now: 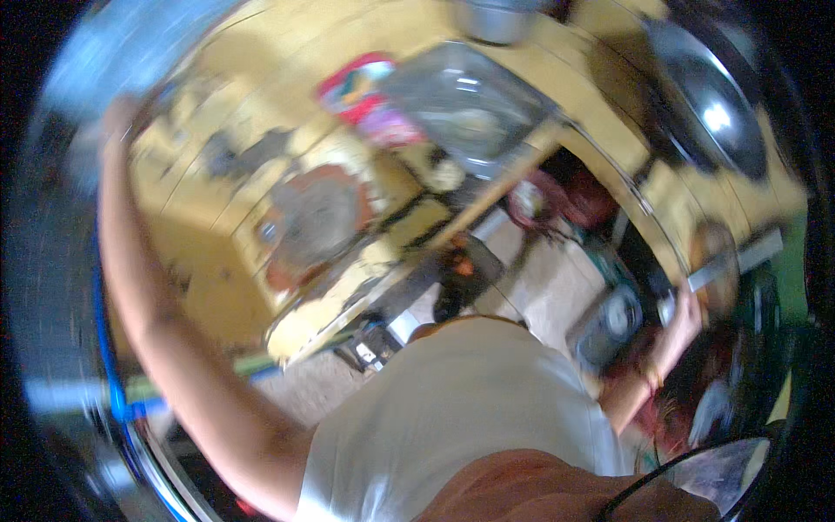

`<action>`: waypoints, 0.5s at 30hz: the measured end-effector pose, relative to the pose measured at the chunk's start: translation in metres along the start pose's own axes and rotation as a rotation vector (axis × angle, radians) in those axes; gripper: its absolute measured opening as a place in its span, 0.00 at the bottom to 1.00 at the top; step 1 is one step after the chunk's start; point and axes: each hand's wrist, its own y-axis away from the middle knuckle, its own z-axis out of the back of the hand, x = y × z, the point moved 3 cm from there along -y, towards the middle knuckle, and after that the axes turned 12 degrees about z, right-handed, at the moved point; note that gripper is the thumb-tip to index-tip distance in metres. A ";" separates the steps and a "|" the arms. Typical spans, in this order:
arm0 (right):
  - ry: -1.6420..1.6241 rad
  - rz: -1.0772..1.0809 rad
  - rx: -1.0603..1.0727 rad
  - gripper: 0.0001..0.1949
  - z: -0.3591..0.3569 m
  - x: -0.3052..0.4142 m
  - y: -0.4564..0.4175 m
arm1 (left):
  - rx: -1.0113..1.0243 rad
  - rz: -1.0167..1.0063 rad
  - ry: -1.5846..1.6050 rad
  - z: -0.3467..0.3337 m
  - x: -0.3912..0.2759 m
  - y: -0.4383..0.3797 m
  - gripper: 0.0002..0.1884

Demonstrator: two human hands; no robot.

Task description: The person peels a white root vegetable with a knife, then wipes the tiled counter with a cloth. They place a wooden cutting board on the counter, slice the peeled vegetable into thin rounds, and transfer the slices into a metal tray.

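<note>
My left arm stretches up the left side, and my left hand [119,116] is a blur at a pale blue surface [140,49]. Whether its fingers grip anything cannot be made out. On the right, my right hand [685,310] is at the near end of a flat light-grey strip [740,260]; blur hides whether it holds the strip or only touches it. A brown rounded object [714,245] lies behind this strip. Bands circle my right wrist.
A yellow tiled counter [587,72] bears a grey rectangular basin [450,98], a red-and-pink packet [368,88], a grey disc with a reddish-brown rim [319,215], a metal pot [499,23] and a dark shiny pan [701,98]. Below are a maroon bowl [531,196] and pale floor [554,280].
</note>
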 end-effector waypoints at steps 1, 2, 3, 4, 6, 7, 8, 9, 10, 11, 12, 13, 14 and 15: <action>0.007 -0.063 -0.041 0.15 -0.005 0.005 0.002 | 0.004 0.004 0.013 -0.022 0.002 -0.014 0.30; 0.045 -0.070 -0.078 0.14 -0.005 0.004 0.004 | -0.023 0.006 0.066 -0.022 -0.012 -0.028 0.30; 0.042 -0.066 -0.016 0.20 -0.007 0.010 0.005 | -0.040 0.013 0.114 -0.026 -0.021 -0.039 0.31; 0.033 -0.035 0.018 0.21 -0.009 0.003 0.002 | -0.046 0.024 0.172 -0.037 -0.030 -0.047 0.31; 0.020 -0.083 -0.015 0.18 -0.010 -0.010 0.004 | -0.054 0.055 0.296 -0.050 -0.053 -0.060 0.32; -0.015 -0.087 0.026 0.16 -0.012 -0.009 0.006 | -0.046 0.072 0.351 -0.056 -0.065 -0.058 0.32; -0.077 -0.109 0.006 0.15 -0.012 -0.023 0.007 | -0.048 0.079 0.421 -0.059 -0.084 -0.056 0.32; -0.158 -0.129 -0.036 0.13 -0.012 -0.031 0.011 | -0.037 0.082 0.488 -0.063 -0.097 -0.049 0.33; -0.202 -0.156 -0.052 0.13 -0.012 -0.036 0.014 | -0.028 0.091 0.562 -0.068 -0.108 -0.038 0.33; -0.254 -0.179 -0.059 0.12 -0.010 -0.040 0.018 | -0.009 0.084 0.649 -0.073 -0.118 -0.023 0.33; -0.264 -0.176 -0.083 0.12 -0.006 -0.046 0.023 | 0.022 0.076 0.743 -0.075 -0.133 -0.006 0.34; -0.274 -0.171 -0.104 0.12 -0.004 -0.052 0.027 | 0.058 0.053 0.849 -0.077 -0.151 0.010 0.34; -0.285 -0.164 -0.122 0.12 -0.003 -0.055 0.030 | 0.112 0.029 0.960 -0.082 -0.167 0.028 0.34; -0.304 -0.168 -0.134 0.12 -0.003 -0.056 0.035 | 0.178 0.009 1.088 -0.089 -0.184 0.051 0.35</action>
